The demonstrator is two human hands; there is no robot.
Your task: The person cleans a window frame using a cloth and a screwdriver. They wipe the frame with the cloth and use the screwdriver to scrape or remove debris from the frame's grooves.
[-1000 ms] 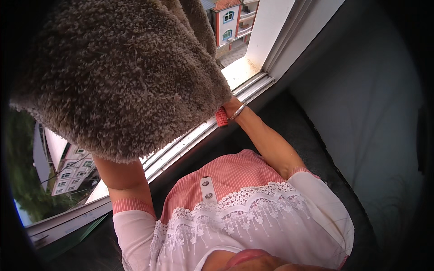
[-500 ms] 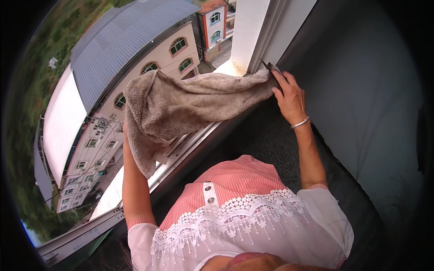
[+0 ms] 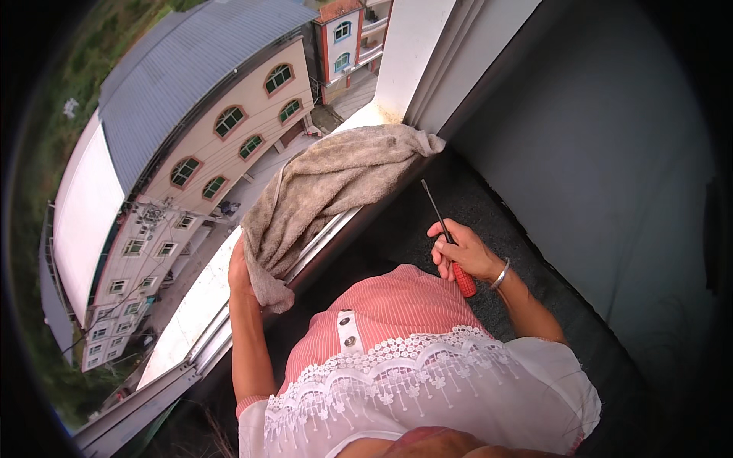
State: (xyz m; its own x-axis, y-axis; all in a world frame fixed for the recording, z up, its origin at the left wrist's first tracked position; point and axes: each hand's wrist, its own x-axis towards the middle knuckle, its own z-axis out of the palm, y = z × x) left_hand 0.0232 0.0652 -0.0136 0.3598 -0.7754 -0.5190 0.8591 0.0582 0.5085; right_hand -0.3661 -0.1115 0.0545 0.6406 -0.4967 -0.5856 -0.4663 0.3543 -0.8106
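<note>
In my right hand [image 3: 467, 252], closed near my body at the right, is a screwdriver [image 3: 462, 276] with a red and black handle. Its thin metal shaft points up and away toward the window corner. A greyish-brown towel [image 3: 328, 172] lies bunched along the window sill and track, its far end at the frame's corner. My left hand [image 3: 239, 269] grips the towel's near left end; most of its fingers are hidden under the cloth.
The window opening drops to buildings [image 3: 221, 114] and a street far below. A white frame post [image 3: 435, 53] rises at the far corner, and metal sill rails [image 3: 210, 340] run along the opening. A grey panel [image 3: 611, 153] stands at the right, beside dark flooring [image 3: 496, 206].
My right hand has let go of the towel's far end and drawn back toward me with the screwdriver. The towel has sunk onto the sill; my left hand has moved slightly lower and to the right.
</note>
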